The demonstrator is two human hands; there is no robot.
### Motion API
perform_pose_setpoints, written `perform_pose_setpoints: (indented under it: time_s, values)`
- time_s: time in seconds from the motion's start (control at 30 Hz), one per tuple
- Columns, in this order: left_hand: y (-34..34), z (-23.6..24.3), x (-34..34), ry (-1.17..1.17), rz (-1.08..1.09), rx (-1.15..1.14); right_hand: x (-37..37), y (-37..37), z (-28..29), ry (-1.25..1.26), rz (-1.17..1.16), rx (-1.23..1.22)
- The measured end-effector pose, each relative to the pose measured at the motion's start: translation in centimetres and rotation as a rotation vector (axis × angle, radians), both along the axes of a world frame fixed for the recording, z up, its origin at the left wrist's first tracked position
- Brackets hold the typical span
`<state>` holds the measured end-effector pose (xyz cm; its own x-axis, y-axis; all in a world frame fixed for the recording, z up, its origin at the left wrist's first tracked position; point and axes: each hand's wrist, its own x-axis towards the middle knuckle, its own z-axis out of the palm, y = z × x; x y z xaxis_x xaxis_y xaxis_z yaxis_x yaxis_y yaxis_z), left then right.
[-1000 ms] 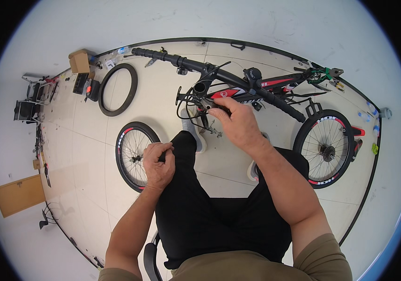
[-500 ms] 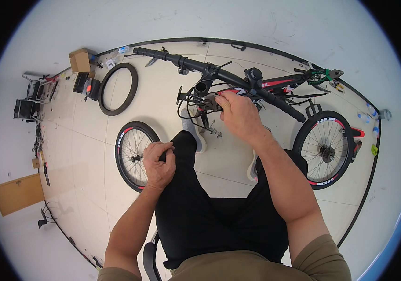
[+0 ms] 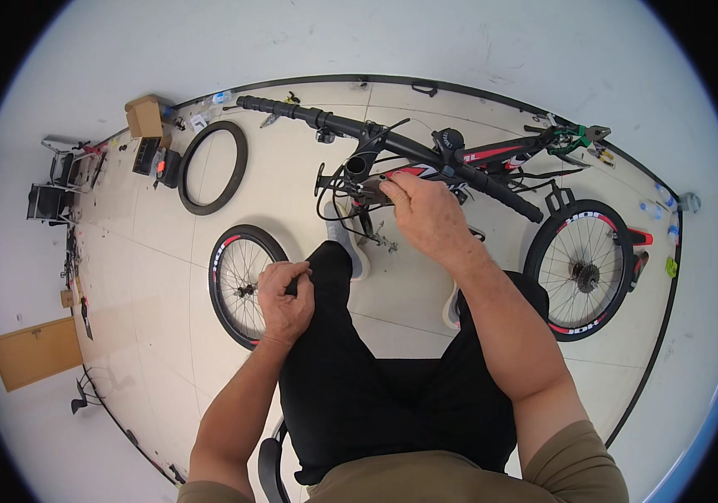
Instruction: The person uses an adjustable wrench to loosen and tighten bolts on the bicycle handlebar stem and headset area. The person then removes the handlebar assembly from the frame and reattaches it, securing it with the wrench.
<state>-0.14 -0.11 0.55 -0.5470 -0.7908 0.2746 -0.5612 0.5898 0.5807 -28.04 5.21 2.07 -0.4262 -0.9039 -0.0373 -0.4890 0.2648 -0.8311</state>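
Note:
My right hand [image 3: 428, 214] reaches to the front end of a black and red bicycle frame [image 3: 493, 154], just below the black handlebar [image 3: 405, 144]. Thumb and fingers are pinched together at a dark greyish piece [image 3: 371, 192] among the cables; its kind cannot be made out. My left hand [image 3: 284, 300] rests by my left knee with curled fingers. Something dark shows between its thumb and fingers, and whether that is an object or the black trouser cloth is unclear. A wheel with a black tyre [image 3: 223, 306] stands just left of this hand.
A second wheel [image 3: 535, 285] stands at the right, with a rear sprocket. A loose tyre [image 3: 239, 168], an opened cardboard box [image 3: 146, 114] and a black tool case [image 3: 170, 168] lie at the far left. Green-handled pliers [image 3: 595, 134] and water bottles [image 3: 673, 233] are at the right.
My right hand has shifted slightly down and left at the front of the frame, its fingers still pinched. My left hand stays by the knee. The whole view has tilted a little.

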Motion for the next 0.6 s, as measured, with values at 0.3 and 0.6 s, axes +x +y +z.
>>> perform_pose_setpoints:
  time_s: [0.3, 0.6]
  values:
    - [-0.1, 0.0, 0.0, 0.028, -0.015, -0.012, -1.7, 0.5, -1.4, -0.304, -0.111, -0.137]
    - [0.1, -0.1, -0.1, 0.056, 0.002, -0.011, 0.4, 0.2, -2.3, -0.273, -0.041, -0.142]
